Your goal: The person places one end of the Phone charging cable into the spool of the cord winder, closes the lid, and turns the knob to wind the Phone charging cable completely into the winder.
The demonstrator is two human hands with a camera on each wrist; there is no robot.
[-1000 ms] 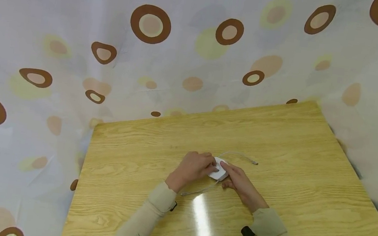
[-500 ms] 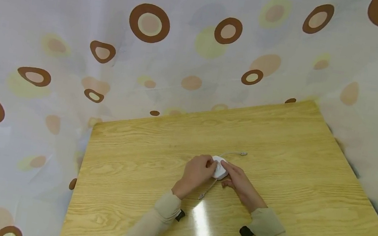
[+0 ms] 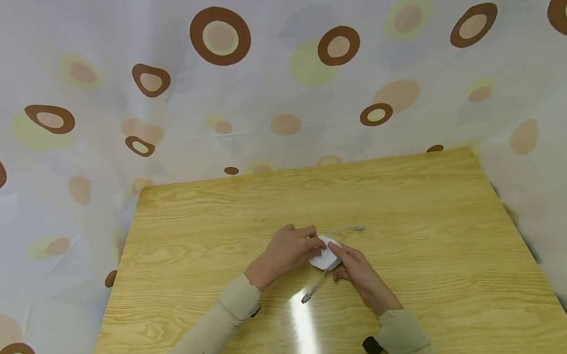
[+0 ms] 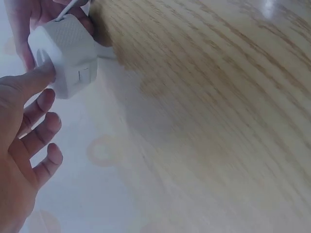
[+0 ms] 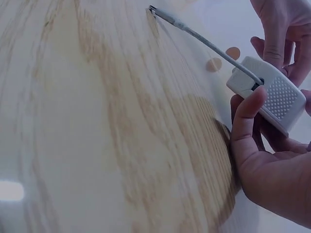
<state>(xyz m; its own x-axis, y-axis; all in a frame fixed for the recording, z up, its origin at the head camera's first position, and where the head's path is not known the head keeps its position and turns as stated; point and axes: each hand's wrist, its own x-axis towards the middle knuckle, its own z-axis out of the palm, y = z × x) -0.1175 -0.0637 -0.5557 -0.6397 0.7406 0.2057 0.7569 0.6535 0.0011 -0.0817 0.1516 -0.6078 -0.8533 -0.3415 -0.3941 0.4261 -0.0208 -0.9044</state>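
A white, many-sided cable winder (image 3: 325, 259) is held above the table between both hands. My right hand (image 3: 363, 280) grips its right side, with the thumb on top and fingers beneath. One finger of my left hand (image 4: 19, 126) presses into a round recess in the winder's face; the other fingers hang loosely bent, apart from it. A textured panel shows on its side in the right wrist view. Short lengths of white cable come out at opposite sides: one plug (image 3: 360, 228) points away to the right, the other plug (image 3: 306, 298) hangs toward the person.
The wood-grain table (image 3: 200, 238) spreads out below the hands, with a bright reflection nearer the person. A white sheet with brown and yellow spots (image 3: 252, 89) hangs behind and at the sides. Black wrist devices (image 3: 372, 347) sit at the beige sleeves.
Both cable ends have drawn closer to the winder, the far one moving left. My left hand swung right and back left, its finger circling on the winder's face. The right hand stayed put.
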